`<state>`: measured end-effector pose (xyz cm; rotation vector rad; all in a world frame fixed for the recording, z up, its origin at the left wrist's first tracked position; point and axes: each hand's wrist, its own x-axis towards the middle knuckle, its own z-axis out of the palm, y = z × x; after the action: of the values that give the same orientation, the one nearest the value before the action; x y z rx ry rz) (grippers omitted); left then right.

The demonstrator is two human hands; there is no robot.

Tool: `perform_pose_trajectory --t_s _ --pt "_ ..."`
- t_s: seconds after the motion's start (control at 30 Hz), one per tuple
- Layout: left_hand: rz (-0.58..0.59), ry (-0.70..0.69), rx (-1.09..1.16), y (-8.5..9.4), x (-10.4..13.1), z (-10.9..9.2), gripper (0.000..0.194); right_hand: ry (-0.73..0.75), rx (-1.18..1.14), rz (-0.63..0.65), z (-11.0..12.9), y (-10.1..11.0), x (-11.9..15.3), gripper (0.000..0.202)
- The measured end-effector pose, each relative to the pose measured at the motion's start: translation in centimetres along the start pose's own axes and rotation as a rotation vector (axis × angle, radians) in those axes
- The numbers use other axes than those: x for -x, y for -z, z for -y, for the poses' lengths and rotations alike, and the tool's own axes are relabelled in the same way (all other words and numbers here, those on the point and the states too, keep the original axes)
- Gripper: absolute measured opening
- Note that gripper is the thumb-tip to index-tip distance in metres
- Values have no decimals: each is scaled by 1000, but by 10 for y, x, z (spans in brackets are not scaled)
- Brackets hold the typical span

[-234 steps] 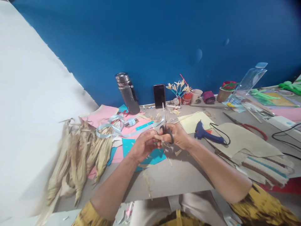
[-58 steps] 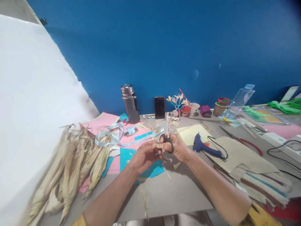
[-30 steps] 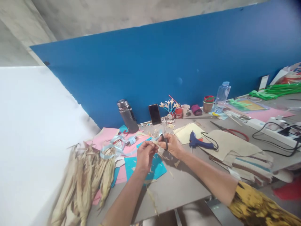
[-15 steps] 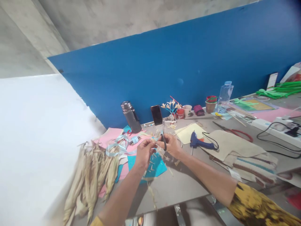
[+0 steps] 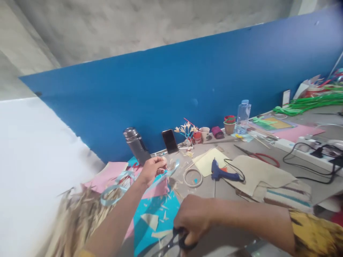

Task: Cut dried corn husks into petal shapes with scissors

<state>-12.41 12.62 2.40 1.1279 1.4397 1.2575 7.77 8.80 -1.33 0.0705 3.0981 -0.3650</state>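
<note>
My right hand is wrapped round black-handled scissors low in the view, above the near side of the table. Their blades point down and left and are smeared by motion. My left hand is raised in front of the grey flask with its fingertips pinched together. What they hold, if anything, is too small to make out. Beside and below it runs a pale blue ribbon. Between the hands lies a blue sheet strewn with cream-coloured scraps.
Dried husks hang at the left. The flask, a phone, small husk flowers and a bottle line the blue partition. A tape ring, a blue glue gun and red-handled shears lie to the right.
My hands have come apart. The right hand has dropped towards me with the scissors, turning them from upright to pointing down-left. The left hand stays pinched, farther left. The view has swung right.
</note>
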Motion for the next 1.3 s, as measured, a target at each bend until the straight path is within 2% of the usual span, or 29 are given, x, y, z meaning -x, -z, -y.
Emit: perform_pose_trajectory --t_s 0.13,0.27,0.37,0.47,0.57,0.67,0.77,0.83,0.93,1.0,1.07,1.13,1.2,1.27,1.3 --pt "40 61 -167 -36 -49 10 29 78 34 -139 -10 -35 0 24" --pt "65 82 -323 -62 -94 21 30 178 70 -369 -21 -64 0 25" --pt "93 81 -436 -70 -116 24 28 171 63 -456 -26 -69 1 28" --pt "92 64 -524 -74 -128 22 25 182 64 -459 -29 -67 2 27" --pt "66 41 -598 -76 -134 17 21 181 46 -438 -29 -66 3 27" --pt "22 8 -666 -68 -130 0 15 158 -15 -427 -28 -67 3 25" --pt "-18 -21 -699 -44 -104 -29 10 71 -196 -461 -27 -64 3 27" --pt "-11 -40 -713 -20 -70 -50 12 -40 -493 -518 -26 -59 3 31" --pt "-47 -44 -577 16 11 -67 20 -231 -1140 -559 -26 -47 6 29" --pt "-79 -50 -443 24 74 -60 23 -303 -1455 -575 -28 -40 8 28" --pt "-153 -7 -303 13 128 -36 27 -279 -1547 -564 -30 -36 11 30" --pt "-245 -18 -139 -13 165 -3 37 -209 -1551 -495 -28 -34 14 30" --pt "-247 -59 45 -44 181 30 52 -138 -1543 -340 -22 -31 16 29" --pt "-231 -61 193 -68 182 53 52 -34 -1519 -180 -14 -25 18 31" --pt "-227 -74 208 -77 181 59 49 30 -1488 -142 -10 -20 18 33"
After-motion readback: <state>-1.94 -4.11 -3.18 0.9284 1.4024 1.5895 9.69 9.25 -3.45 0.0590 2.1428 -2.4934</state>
